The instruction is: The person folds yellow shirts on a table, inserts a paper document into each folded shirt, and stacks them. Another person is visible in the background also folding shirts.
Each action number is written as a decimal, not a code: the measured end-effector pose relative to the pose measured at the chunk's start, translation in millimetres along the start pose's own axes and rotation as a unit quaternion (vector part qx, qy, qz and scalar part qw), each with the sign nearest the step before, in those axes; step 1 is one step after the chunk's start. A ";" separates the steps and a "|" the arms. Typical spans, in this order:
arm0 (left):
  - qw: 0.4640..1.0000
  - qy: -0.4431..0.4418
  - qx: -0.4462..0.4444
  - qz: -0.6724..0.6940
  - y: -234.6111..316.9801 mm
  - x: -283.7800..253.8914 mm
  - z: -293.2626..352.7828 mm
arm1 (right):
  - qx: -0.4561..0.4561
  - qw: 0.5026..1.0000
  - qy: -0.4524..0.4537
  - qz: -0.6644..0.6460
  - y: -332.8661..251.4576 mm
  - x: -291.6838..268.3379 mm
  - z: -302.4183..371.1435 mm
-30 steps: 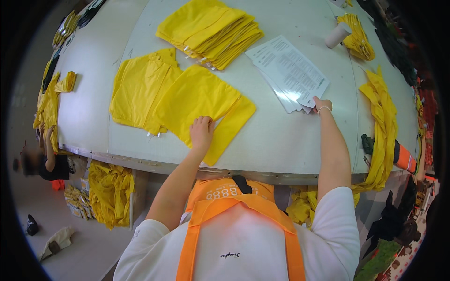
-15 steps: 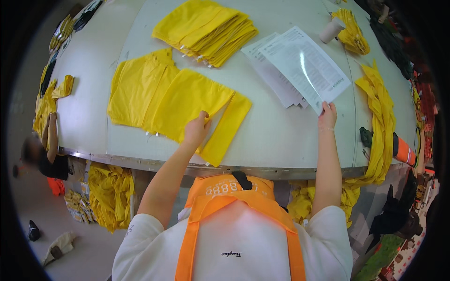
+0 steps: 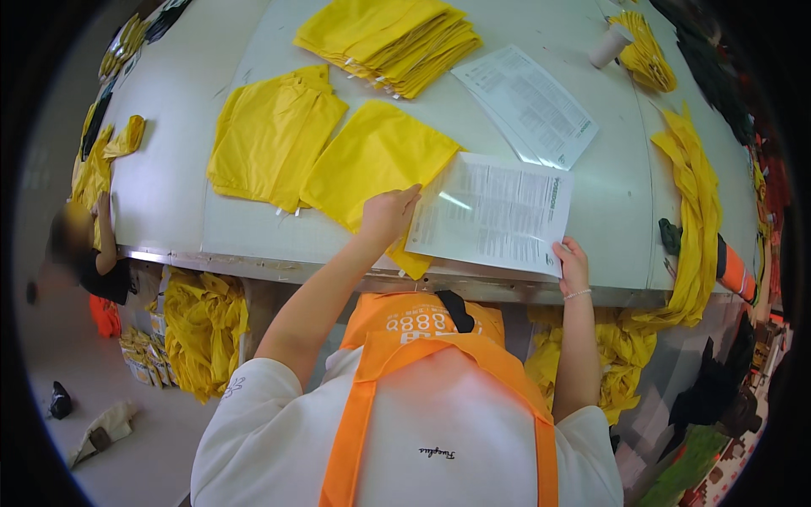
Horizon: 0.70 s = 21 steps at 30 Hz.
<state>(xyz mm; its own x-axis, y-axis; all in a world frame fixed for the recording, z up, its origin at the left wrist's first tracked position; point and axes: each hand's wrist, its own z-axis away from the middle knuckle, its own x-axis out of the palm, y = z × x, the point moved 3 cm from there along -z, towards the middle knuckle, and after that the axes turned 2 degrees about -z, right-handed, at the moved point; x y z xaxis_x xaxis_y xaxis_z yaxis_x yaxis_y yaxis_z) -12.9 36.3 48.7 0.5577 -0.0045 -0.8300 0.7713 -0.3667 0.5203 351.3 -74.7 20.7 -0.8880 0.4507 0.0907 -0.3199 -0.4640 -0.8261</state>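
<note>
A folded yellow garment (image 3: 368,156) lies on the table in front of me. My left hand (image 3: 389,218) is closed on its cloth, with the fingertips close to the left edge of a glossy printed sheet (image 3: 498,209). My right hand (image 3: 573,266) pinches the sheet's lower right corner. The sheet rests partly over the right part of the garment and hides it; a narrow yellow end shows below. Whether my left fingers also touch the sheet, I cannot tell.
Another folded yellow garment (image 3: 266,139) lies to the left, a stack of yellow garments (image 3: 393,42) behind. More printed sheets (image 3: 536,106) lie at the back right, near a white roll (image 3: 610,46). Loose yellow cloth (image 3: 693,203) hangs over the right edge. A co-worker (image 3: 106,253) stands far left.
My right hand has drawn one sheet off the pile, toward me and left onto the yellow garment. My left hand has moved slightly right, and the garment's lifted flap is now mostly covered.
</note>
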 end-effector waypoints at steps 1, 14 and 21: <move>1.000 -0.005 -0.001 -0.002 1.8 3.6 2.6 | -0.002 1.000 0.004 -0.005 2.4 6.4 1.0; 0.997 -0.071 -0.023 -0.013 19.0 15.2 5.4 | -0.026 0.999 -0.018 -0.011 28.1 46.7 -3.7; 0.993 -0.041 -0.083 0.072 43.6 34.9 20.2 | 0.036 0.997 -0.068 0.003 66.5 127.5 19.1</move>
<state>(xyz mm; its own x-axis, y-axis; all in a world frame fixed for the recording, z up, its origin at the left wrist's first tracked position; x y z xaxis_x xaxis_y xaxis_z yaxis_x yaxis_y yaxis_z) 34.0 1.4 38.4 0.6444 -0.1241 -0.7546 0.7292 -0.1974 0.6552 210.5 -62.6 -12.1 -0.9253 0.3422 0.1636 -0.3319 -0.5218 -0.7858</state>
